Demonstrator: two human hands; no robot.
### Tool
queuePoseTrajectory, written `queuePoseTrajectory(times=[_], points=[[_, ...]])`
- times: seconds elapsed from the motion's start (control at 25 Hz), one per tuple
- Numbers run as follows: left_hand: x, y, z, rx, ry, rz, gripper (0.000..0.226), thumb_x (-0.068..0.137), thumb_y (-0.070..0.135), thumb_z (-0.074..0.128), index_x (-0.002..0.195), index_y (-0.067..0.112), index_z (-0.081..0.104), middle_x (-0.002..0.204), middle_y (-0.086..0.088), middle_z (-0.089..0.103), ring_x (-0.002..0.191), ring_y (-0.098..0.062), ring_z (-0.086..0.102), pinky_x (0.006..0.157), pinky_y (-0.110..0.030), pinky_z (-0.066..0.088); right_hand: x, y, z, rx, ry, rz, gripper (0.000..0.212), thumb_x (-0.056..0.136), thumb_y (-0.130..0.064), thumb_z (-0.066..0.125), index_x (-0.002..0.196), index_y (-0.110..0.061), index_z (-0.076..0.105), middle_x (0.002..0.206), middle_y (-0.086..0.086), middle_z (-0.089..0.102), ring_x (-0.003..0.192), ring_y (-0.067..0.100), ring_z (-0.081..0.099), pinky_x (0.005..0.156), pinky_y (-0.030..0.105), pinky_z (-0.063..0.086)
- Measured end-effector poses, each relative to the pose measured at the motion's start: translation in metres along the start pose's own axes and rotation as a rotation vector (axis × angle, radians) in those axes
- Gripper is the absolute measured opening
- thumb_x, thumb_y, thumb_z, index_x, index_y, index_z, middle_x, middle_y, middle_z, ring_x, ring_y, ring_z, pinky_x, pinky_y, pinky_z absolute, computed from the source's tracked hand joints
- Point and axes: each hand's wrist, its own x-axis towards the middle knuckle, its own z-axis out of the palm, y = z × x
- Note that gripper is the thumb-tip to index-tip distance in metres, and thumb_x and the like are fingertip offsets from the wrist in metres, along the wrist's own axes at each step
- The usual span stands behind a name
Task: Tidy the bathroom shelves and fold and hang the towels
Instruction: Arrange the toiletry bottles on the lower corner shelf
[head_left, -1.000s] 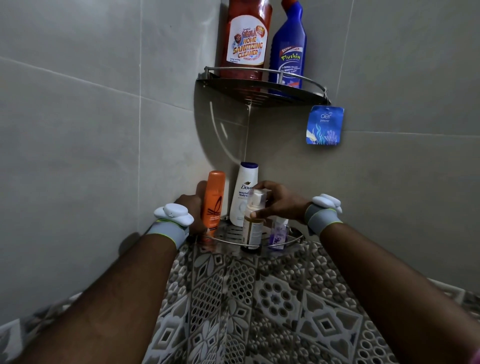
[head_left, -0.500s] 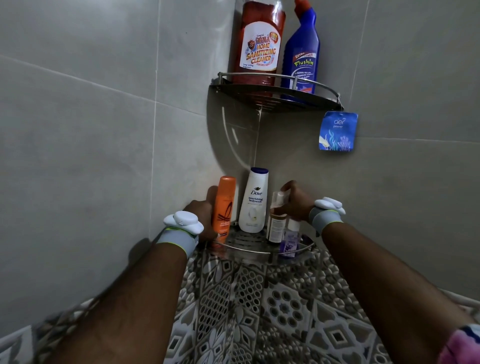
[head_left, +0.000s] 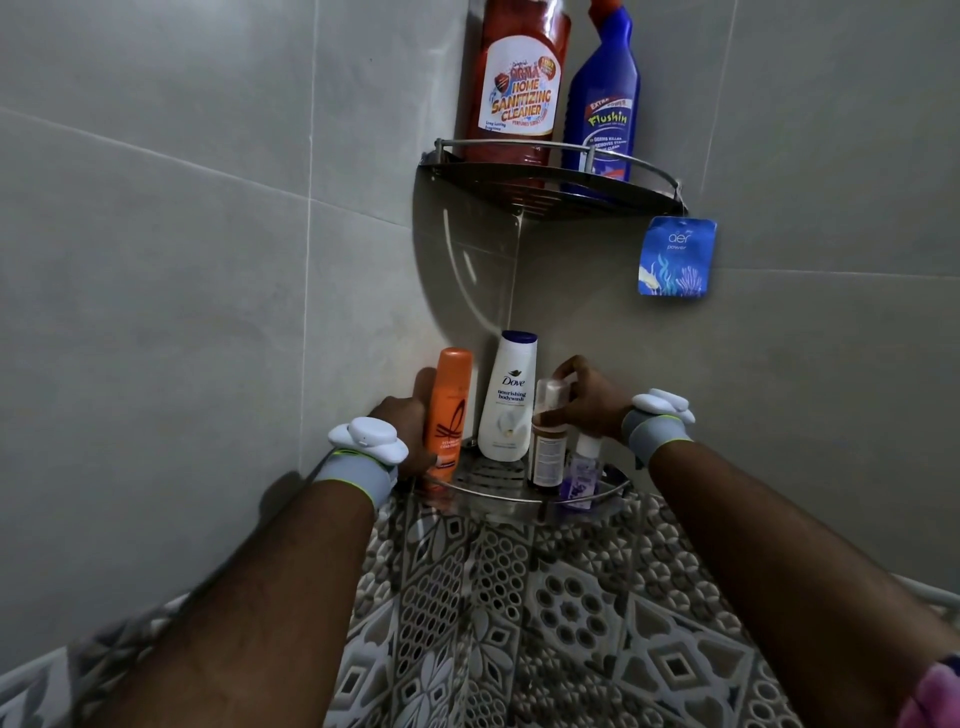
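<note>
Both hands are at the lower corner shelf (head_left: 519, 500), a metal wire rack in the wall corner. My left hand (head_left: 408, 426) grips the tall orange bottle (head_left: 451, 410) at the shelf's left end. A white Dove bodywash bottle (head_left: 509, 397) stands upright at the back. My right hand (head_left: 587, 400) holds the top of a brown pump bottle (head_left: 546, 449) standing at the front. Just right of it sits a small clear purple-labelled bottle (head_left: 584, 470), partly under my right wrist.
An upper corner shelf (head_left: 550, 195) carries a red sanitizing cleaner bottle (head_left: 519, 83) and a blue Flushin bottle (head_left: 605, 98). A blue aer freshener pouch (head_left: 675, 257) hangs from its right end. Grey tiled walls close in on both sides; patterned floor tiles lie below.
My right hand has carried the brown pump bottle back from the shelf's front rim and set it upright beside the Dove bottle. My left hand stays on the orange bottle. The view has shifted slightly.
</note>
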Motion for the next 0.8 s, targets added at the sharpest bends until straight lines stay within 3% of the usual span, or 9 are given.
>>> queuePoseTrajectory(times=[0.16,0.4,0.56,0.68,0.8], points=[[0.001,0.000,0.000,0.006,-0.006,-0.009,0.030,0.079,0.030,0.072,0.087,0.015,0.047,0.096,-0.011,0.070,0.086,-0.030,0.067,0.074,-0.032,0.052,0.002,-0.004,0.008,0.047,-0.005,-0.035,0.062,0.066,-0.014,0.085,0.112,-0.016,0.043,0.105,0.013,0.062,0.094,0.028,0.063,0.078,0.047,0.058],[0.000,-0.001,0.000,-0.002,-0.008,-0.005,0.031,0.080,0.028,0.072,0.085,0.013,0.045,0.096,-0.012,0.070,0.085,-0.029,0.067,0.070,-0.029,0.049,0.009,0.000,0.010,-0.033,0.082,-0.036,0.062,0.069,-0.009,0.082,0.120,-0.009,0.047,0.109,0.014,0.061,0.090,0.022,0.055,0.074,0.032,0.048],[0.000,-0.001,0.000,0.001,-0.010,-0.008,0.031,0.080,0.029,0.072,0.096,0.012,0.053,0.097,-0.013,0.070,0.087,-0.030,0.067,0.074,-0.030,0.052,0.012,0.001,0.012,0.005,0.103,-0.015,0.062,0.067,-0.007,0.083,0.118,-0.008,0.048,0.110,0.016,0.062,0.095,0.029,0.060,0.081,0.038,0.052],[-0.001,0.000,0.000,0.007,-0.020,-0.009,0.026,0.080,0.028,0.072,0.089,0.012,0.054,0.099,-0.014,0.070,0.088,-0.030,0.067,0.072,-0.030,0.050,0.014,0.000,0.016,0.004,0.105,-0.028,0.061,0.068,-0.005,0.081,0.119,-0.008,0.047,0.112,0.018,0.061,0.100,0.031,0.060,0.085,0.043,0.053],[-0.001,-0.001,0.001,-0.010,-0.023,-0.017,0.033,0.081,0.029,0.071,0.103,0.007,0.057,0.100,-0.015,0.069,0.089,-0.031,0.067,0.077,-0.033,0.053,0.016,-0.001,0.011,-0.008,0.044,0.007,0.060,0.073,0.000,0.075,0.123,-0.009,0.045,0.118,0.020,0.057,0.100,0.032,0.058,0.085,0.050,0.054]])
